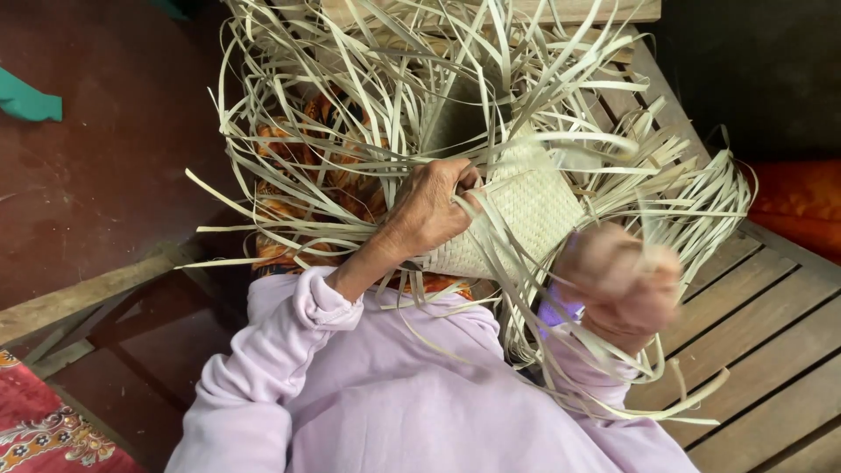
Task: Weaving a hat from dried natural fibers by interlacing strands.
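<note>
A half-woven mat of pale flat straw strips [526, 206] rests on my lap, its tight plaited patch in the middle and long loose strips fanning out on all sides. My left hand [434, 210] grips the left edge of the woven patch, fingers curled over it. My right hand [624, 278] is blurred at the lower right of the patch, fingers closed among several loose strips [692, 201]. Both sleeves are pale lilac [350, 385].
A slatted wooden bench [762, 342] runs under me to the right. An orange patterned cloth [289, 197] lies beneath the strips. To the left are a dark red floor [96, 166], a teal object [26, 101] and a red patterned mat [44, 434]. An orange cushion [802, 206] sits at right.
</note>
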